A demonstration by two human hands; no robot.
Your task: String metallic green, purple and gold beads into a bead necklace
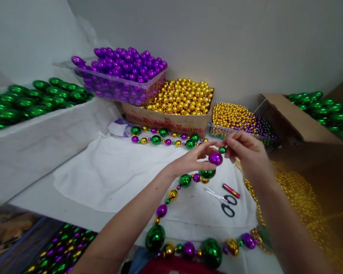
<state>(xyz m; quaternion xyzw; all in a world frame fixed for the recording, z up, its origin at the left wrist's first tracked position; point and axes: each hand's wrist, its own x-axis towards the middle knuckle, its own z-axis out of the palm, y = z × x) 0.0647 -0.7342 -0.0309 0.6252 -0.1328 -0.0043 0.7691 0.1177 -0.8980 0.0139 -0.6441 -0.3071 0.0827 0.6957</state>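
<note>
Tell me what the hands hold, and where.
The left hand pinches the purple bead ending the strand; the right hand pinches a small green bead beside it.

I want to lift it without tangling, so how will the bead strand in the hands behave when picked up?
Probably floppy: the bead strand sags in a loose curve from the left hand and right hand. Its round, glossy beads look slippery and apt to roll on the white cloth. Likely light, since fingertips alone hold its end up.
</note>
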